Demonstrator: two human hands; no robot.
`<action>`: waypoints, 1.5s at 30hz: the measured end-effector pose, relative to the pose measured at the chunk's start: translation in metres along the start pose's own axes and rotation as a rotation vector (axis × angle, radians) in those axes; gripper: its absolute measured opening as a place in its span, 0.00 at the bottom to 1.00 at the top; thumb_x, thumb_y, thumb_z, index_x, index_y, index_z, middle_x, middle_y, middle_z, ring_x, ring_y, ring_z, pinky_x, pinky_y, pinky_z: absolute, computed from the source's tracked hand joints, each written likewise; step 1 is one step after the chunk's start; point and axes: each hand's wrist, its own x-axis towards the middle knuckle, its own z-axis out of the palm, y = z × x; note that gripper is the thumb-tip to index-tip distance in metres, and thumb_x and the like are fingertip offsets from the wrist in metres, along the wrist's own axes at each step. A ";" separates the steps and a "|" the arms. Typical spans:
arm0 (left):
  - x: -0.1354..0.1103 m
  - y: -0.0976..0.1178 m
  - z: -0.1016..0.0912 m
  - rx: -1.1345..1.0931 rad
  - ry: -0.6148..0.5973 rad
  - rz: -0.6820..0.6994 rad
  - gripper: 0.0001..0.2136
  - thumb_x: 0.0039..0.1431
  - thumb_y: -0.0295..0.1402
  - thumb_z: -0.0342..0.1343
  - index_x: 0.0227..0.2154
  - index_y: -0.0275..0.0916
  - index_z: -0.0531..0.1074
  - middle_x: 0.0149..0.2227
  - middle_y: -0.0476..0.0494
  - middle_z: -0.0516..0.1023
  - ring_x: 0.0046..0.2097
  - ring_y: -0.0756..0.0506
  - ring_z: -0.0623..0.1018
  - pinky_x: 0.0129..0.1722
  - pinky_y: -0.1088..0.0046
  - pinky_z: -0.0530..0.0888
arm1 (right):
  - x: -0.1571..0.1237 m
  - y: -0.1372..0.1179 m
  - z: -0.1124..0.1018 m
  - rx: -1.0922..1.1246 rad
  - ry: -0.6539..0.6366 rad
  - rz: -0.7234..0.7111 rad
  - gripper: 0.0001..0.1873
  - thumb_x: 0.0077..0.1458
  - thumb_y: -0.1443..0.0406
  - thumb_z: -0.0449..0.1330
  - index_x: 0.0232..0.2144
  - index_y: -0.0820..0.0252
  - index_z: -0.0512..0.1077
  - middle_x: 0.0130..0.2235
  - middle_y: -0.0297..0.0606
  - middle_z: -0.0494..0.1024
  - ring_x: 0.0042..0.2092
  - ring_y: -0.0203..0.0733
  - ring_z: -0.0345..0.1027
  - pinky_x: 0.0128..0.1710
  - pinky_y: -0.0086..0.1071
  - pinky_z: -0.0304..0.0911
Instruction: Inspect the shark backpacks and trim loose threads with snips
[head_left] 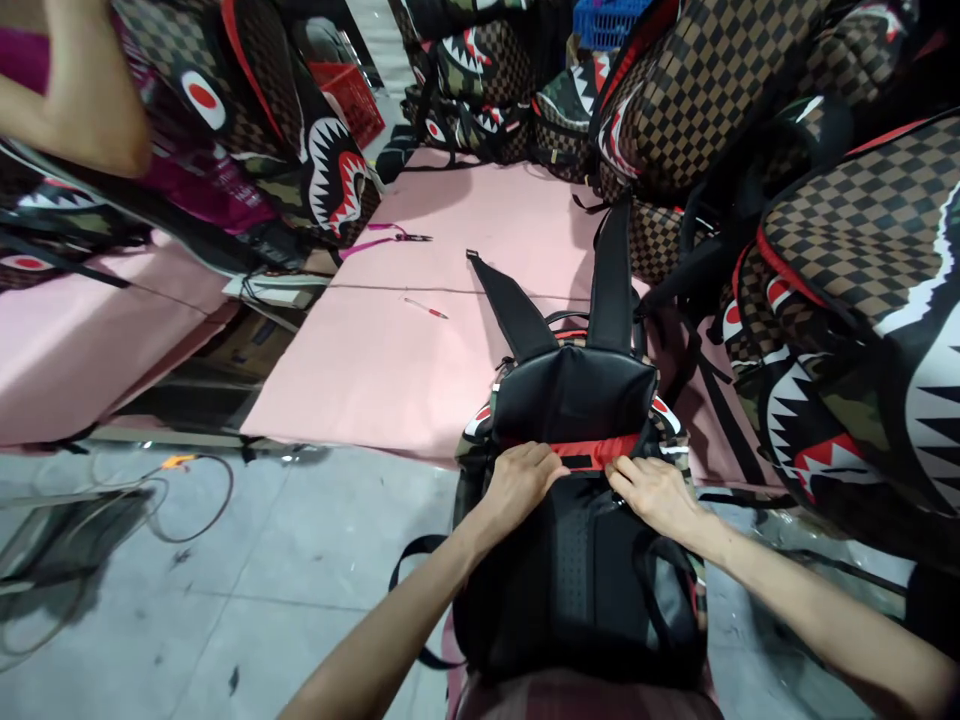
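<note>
A black backpack [517, 600] lies back side up, its lower end toward me and its upper end on the pink table. My left hand [521, 480] is closed on the edge of an opening across its back panel, left of the middle. On the same edge, farther right, my right hand [654, 492] pinches with bent fingers. Between them shows the red lining [616, 450], with a small black patch [577, 462] on it. Two shoulder straps, the left strap [514, 310] and the right strap [611, 285], stretch away across the table.
On the pink table [375, 370] lie a red pen [427, 308] and small black snips [412, 238] with a purple cord. Checkered shark-face backpacks [720, 100] are piled at right and back. Another person's arm [97, 100] is at upper left. A cable loop [217, 500] hangs over the floor.
</note>
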 end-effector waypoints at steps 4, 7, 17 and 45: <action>-0.026 0.022 0.018 0.080 0.124 0.075 0.13 0.62 0.33 0.50 0.22 0.38 0.68 0.23 0.49 0.68 0.28 0.49 0.66 0.30 0.70 0.59 | -0.014 0.002 0.003 0.060 -0.063 0.012 0.16 0.59 0.74 0.47 0.43 0.57 0.71 0.38 0.38 0.75 0.31 0.36 0.67 0.29 0.31 0.54; -0.028 0.027 0.019 0.095 0.139 0.089 0.12 0.62 0.31 0.50 0.22 0.38 0.67 0.23 0.49 0.67 0.28 0.49 0.66 0.31 0.70 0.59 | -0.004 0.013 -0.017 0.184 -0.154 0.047 0.13 0.60 0.67 0.51 0.46 0.55 0.69 0.41 0.37 0.75 0.33 0.37 0.69 0.27 0.30 0.54; -0.037 0.027 0.023 0.113 0.166 0.080 0.11 0.62 0.29 0.49 0.23 0.37 0.66 0.23 0.48 0.66 0.29 0.48 0.66 0.30 0.68 0.59 | 0.065 0.008 -0.048 0.197 -0.468 0.164 0.09 0.55 0.61 0.57 0.37 0.58 0.71 0.39 0.40 0.76 0.39 0.45 0.71 0.30 0.30 0.57; -0.034 0.026 0.016 0.115 0.175 -0.004 0.12 0.62 0.32 0.48 0.23 0.37 0.67 0.23 0.48 0.67 0.28 0.49 0.66 0.31 0.70 0.62 | 0.080 0.015 -0.038 0.362 -0.584 0.315 0.10 0.48 0.60 0.60 0.34 0.50 0.77 0.36 0.37 0.79 0.39 0.47 0.72 0.33 0.31 0.58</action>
